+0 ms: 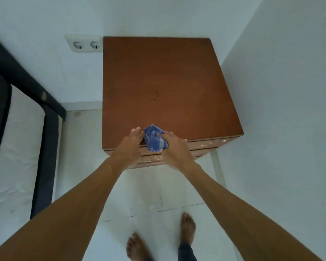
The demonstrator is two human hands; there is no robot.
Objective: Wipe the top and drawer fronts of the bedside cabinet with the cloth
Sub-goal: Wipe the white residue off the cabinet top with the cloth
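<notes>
From the head camera, looking steeply down, the bedside cabinet [166, 81] stands in a corner, its brown top bare apart from a few small dark specks near the middle. The blue checked cloth [155, 140] lies bunched at the front edge of the top, left of centre, between the two hands.

The right hand [174, 147] lies over the right side of the cloth with its fingers curled round the bundle, so it is grasping the cloth. The left hand [129, 146] reaches to the cloth's left edge and touches it; whether it pinches the fabric or only steadies it cannot be told.

The drawer fronts [205, 146] show only as narrow glossy strips under the front edge. A double socket [85, 44] sits on the wall just left of the cabinet, a bed [17, 138] runs along the left, and the person's bare feet [187, 228] stand on the white floor [158, 185].

The step in hand looks like gathering the cloth before wiping the top, so the task is probably at its start. To do it well, the person would do best to fold the cloth into a flat pad rather than a ball, press it with a spread palm, and work in overlapping passes from the back edge toward the front, covering the corners by the wall and going over the specks more firmly. The drawer fronts are best left for after the top, so that dust pushed off the edge gets wiped away too.
</notes>
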